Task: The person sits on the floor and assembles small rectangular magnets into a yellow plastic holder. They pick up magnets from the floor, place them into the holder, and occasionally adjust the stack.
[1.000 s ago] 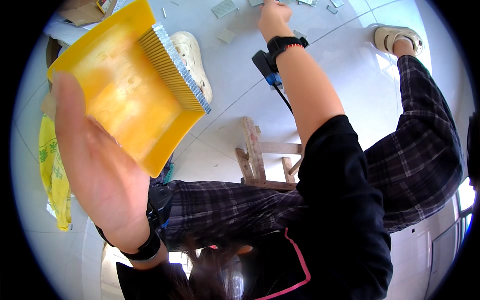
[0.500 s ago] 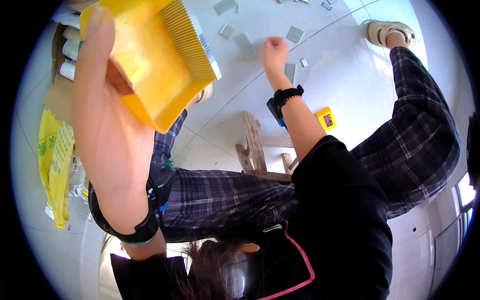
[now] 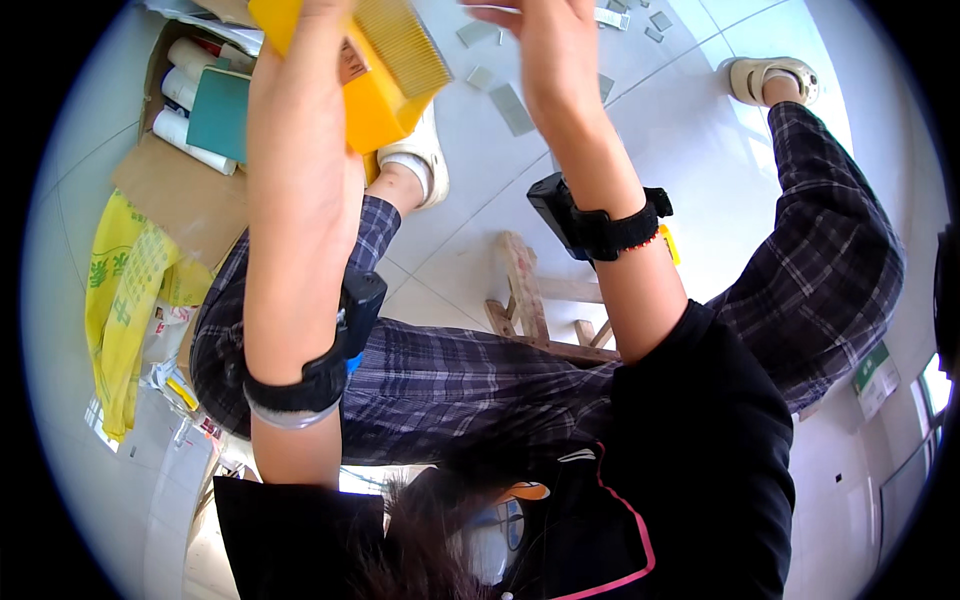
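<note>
At the top left, my left hand (image 3: 322, 14) grips a yellow plastic tray (image 3: 385, 112) by its near side. A ribbed inner wall runs along the tray's right side; its far part is cut off by the picture's upper edge. My right hand (image 3: 556, 50) is raised to the right of the tray, apart from it. Some of its fingers stretch left, blurred and partly out of view, and I see nothing held in them. Below it on the tiled floor lie several flat glass pieces (image 3: 512, 108).
A wooden stool (image 3: 525, 290) stands between my legs. At the left, a cardboard box (image 3: 165, 190) holds white rolls (image 3: 190, 138) and a teal flat item (image 3: 218, 112), beside a yellow bag (image 3: 120, 300). A small yellow object (image 3: 669, 243) shows behind my right wrist.
The tray has moved up and right and tipped, so less of its inside shows. My right hand has risen toward the upper edge, its fingers going from curled to stretched.
</note>
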The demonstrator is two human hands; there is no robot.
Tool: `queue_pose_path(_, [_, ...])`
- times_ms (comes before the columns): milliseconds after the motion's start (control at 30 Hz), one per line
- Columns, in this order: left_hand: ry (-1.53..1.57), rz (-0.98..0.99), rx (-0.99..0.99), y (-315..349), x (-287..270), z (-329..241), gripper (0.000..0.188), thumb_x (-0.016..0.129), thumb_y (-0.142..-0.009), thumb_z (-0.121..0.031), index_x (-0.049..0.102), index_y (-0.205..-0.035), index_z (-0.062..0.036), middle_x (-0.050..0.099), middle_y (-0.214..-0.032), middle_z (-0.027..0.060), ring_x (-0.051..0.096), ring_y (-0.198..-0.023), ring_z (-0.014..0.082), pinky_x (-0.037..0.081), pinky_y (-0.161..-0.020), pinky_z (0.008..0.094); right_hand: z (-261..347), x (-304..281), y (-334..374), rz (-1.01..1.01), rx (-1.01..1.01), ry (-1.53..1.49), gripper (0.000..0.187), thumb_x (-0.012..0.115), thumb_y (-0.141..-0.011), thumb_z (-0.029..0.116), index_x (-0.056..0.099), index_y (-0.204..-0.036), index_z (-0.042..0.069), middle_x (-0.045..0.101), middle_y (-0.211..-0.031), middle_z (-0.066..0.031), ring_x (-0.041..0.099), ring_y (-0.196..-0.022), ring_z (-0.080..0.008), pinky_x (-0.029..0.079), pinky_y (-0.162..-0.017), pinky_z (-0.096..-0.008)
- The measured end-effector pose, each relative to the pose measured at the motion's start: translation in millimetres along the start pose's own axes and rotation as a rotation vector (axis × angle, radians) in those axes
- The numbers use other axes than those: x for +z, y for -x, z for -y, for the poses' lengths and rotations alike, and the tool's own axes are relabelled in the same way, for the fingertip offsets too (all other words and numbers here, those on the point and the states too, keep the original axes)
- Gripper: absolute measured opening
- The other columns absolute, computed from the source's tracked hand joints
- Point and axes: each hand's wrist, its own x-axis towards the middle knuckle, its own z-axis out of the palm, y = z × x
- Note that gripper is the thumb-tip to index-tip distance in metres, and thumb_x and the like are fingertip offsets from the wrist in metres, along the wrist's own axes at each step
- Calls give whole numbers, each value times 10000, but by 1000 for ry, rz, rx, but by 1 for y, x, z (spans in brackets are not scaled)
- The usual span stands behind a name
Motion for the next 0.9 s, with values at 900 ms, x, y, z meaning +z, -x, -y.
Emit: queue_pose_path(900, [-21, 84, 110, 17, 29, -17, 398, 601, -955, -276, 515, -1256, -29, 581, -1164, 67, 560, -1092, 153, 453, -927, 269, -117, -336, 45, -946, 433, 493, 492, 705, -760, 36, 517, -1214, 23, 617, -1008, -136, 621, -917, -262, 546, -748, -378])
